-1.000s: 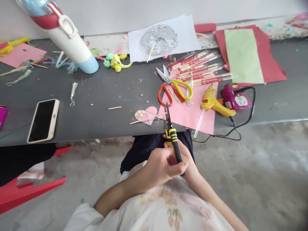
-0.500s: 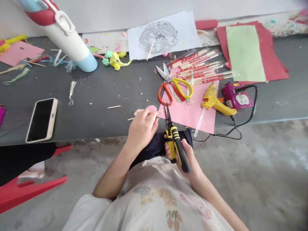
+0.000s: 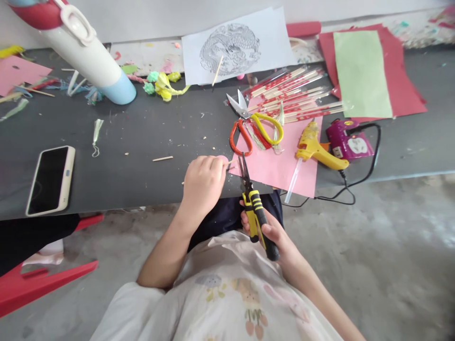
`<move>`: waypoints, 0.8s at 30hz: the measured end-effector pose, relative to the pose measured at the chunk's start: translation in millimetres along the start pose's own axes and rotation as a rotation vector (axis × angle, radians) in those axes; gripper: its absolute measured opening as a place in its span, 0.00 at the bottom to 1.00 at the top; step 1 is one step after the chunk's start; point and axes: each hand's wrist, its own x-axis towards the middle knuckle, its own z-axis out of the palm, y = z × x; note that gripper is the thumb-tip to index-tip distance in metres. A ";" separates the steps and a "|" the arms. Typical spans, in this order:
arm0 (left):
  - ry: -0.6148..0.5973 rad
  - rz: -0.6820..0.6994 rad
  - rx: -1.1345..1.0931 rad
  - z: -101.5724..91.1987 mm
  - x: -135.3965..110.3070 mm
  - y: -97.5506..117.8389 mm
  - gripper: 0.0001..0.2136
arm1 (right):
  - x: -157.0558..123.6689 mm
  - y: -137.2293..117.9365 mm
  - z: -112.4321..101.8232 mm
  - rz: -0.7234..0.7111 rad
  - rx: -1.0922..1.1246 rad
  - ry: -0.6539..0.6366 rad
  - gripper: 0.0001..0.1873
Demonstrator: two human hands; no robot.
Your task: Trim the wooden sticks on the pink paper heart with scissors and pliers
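My left hand (image 3: pixel 203 182) lies on the near edge of the dark table (image 3: pixel 149 137), its fingers curled over a pink paper heart (image 3: pixel 222 159) and a thin wooden stick (image 3: pixel 231 162), which it mostly hides. My right hand (image 3: pixel 272 234) grips the yellow-and-black handles of small cutters (image 3: pixel 253 208). The cutters' narrow blades point up at the stick's right end, just right of my left fingers, over the edge of a pink paper sheet (image 3: pixel 280 163).
On the table lie red and yellow scissors (image 3: pixel 254 125), a yellow glue gun (image 3: pixel 316 149), a purple socket (image 3: pixel 348 142), bundled sticks (image 3: pixel 295 97), a dragon print (image 3: pixel 234 47), red and green paper (image 3: pixel 362 71), a phone (image 3: pixel 50 180) and a white bottle (image 3: pixel 88 57).
My left hand left the cutters' handles, reached forward to the table edge and closed over the heart and stick. My right hand kept the cutters and edged their blades toward the stick.
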 end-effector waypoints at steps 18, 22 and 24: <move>0.055 0.030 -0.049 -30.3 -12.5 15.8 0.06 | -4.6 -8.5 -20.1 -0.014 -0.047 -0.187 0.39; 0.055 0.041 -0.037 -32.6 -13.6 18.1 0.07 | -6.5 -10.1 -18.4 -0.014 -0.066 -0.181 0.39; 0.051 0.047 -0.036 -33.9 -13.8 19.5 0.07 | -7.6 -10.1 -17.6 -0.010 -0.067 -0.170 0.39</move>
